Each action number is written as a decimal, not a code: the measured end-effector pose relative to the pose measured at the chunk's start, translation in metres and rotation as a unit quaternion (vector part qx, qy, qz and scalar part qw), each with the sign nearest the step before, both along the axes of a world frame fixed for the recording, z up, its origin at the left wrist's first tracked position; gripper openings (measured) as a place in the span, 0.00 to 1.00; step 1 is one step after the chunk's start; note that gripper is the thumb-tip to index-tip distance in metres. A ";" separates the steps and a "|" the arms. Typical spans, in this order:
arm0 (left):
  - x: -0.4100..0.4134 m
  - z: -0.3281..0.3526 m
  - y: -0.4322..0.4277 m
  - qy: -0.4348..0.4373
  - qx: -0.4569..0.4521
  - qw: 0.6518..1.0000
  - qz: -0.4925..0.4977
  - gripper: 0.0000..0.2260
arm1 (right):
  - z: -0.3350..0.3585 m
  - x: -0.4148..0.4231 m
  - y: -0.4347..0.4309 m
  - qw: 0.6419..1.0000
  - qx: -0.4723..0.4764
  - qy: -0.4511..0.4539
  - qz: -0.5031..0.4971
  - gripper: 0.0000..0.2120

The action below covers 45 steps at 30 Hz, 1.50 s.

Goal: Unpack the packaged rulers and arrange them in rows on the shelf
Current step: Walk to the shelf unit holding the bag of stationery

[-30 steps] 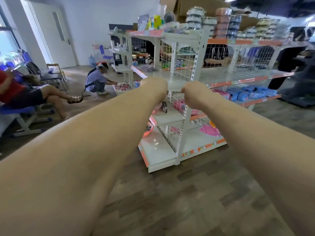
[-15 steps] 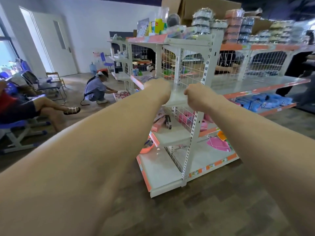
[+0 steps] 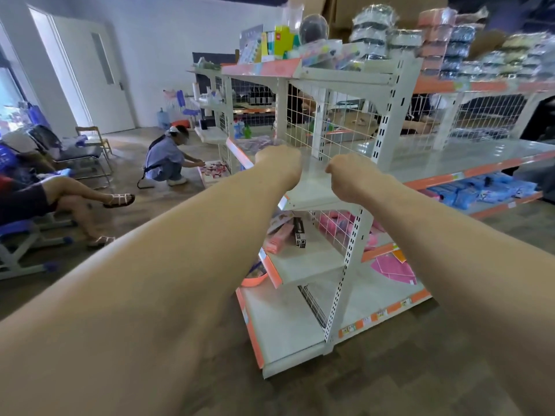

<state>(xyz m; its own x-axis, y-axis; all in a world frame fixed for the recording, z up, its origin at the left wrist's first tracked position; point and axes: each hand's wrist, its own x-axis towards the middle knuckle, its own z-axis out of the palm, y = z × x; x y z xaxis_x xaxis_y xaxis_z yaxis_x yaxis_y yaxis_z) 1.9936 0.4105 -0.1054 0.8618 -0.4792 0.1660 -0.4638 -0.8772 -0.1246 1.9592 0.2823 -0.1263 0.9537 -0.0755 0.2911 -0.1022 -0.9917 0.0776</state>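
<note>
Closer than in the earlier frames, the shelf [image 3: 318, 190] now fills more of the view, with both arms still outstretched toward its middle tier. No packaged rulers can be identified; any packet held is hidden behind the fists. Left hand [image 3: 279, 163] and right hand [image 3: 350, 180] hover side by side over the tier's end, fingers curled under. Whether they pinch anything cannot be told. Judged step: approach, before unpacking. The next move calls for opening a packet over this bare board. Pink packets [image 3: 280, 240] lie one tier below.
</note>
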 end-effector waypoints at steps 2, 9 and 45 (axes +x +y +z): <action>0.017 0.000 -0.002 0.004 0.002 1.000 -0.004 0.14 | 0.001 0.013 -0.002 1.000 -0.005 0.003 -0.004 0.19; 0.089 0.001 -0.004 -0.022 -0.003 0.999 -0.025 0.20 | 0.006 0.071 -0.002 0.999 -0.026 -0.009 -0.028 0.18; 0.401 -0.020 -0.034 -0.036 0.058 0.976 -0.207 0.16 | -0.018 0.344 0.003 0.973 0.012 0.012 -0.229 0.18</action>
<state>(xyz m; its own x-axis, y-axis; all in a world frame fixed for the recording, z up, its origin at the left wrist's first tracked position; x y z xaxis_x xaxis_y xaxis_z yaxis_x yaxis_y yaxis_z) 2.3951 0.3763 -0.1251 0.5791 -0.8027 0.1429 -0.7616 -0.5951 -0.2564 2.3029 0.2852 -0.1441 0.8242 -0.5016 0.2628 -0.5333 -0.8436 0.0625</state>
